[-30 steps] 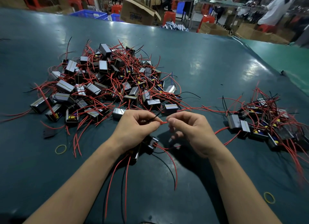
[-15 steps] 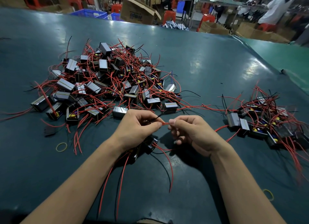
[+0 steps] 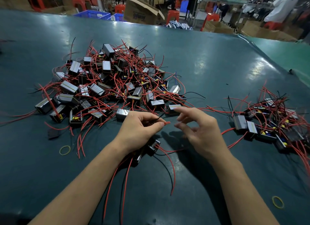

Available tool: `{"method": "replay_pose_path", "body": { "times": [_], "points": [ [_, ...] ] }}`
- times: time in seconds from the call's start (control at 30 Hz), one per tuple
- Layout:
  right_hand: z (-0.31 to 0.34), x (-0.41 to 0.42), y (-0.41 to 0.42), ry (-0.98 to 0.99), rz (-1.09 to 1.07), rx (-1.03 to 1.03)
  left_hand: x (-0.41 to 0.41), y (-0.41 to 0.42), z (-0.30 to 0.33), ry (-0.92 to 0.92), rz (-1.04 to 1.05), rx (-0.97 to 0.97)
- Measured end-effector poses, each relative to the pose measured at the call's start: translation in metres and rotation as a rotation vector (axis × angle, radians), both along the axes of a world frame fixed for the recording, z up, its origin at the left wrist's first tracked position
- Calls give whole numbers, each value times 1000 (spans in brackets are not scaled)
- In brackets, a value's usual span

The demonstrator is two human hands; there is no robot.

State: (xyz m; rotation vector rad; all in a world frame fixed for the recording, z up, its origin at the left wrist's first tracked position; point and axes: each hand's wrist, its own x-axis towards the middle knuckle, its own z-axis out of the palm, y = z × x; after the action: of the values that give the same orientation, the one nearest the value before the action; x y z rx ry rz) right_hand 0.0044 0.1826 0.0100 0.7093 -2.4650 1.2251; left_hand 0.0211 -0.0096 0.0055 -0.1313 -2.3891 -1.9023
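My left hand (image 3: 139, 132) pinches the ends of red wires (image 3: 166, 123) and a thin black wire between thumb and fingers. Under that hand lies a small black component (image 3: 153, 146) whose red and black leads trail toward me. My right hand (image 3: 199, 132) hovers just right of the wire ends, fingers spread and loosely bent, holding nothing. A big heap of grey box-shaped components with red leads (image 3: 107, 89) lies behind my hands. A smaller heap of the same parts (image 3: 268, 124) sits to the right.
The dark green table (image 3: 192, 60) carries two yellow rubber bands, one at the left (image 3: 65, 150) and one at the lower right (image 3: 278, 202). Cardboard boxes (image 3: 142, 11), red stools and blue crates stand beyond the far edge. A person in white is at the top right.
My right hand has let go of the red wire ends and opened, moving slightly right. My left hand still pinches the wires in the same place.
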Motion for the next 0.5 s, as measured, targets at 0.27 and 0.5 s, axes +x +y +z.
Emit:
{"method": "replay_pose_path", "body": {
  "times": [0.27,0.5],
  "points": [
    [1,-1,0,88,118,1,2,-2,2,-7,-74,23],
    [9,5,-10,-759,141,-627,4,-1,4,-23,-150,209]
  ]
}}
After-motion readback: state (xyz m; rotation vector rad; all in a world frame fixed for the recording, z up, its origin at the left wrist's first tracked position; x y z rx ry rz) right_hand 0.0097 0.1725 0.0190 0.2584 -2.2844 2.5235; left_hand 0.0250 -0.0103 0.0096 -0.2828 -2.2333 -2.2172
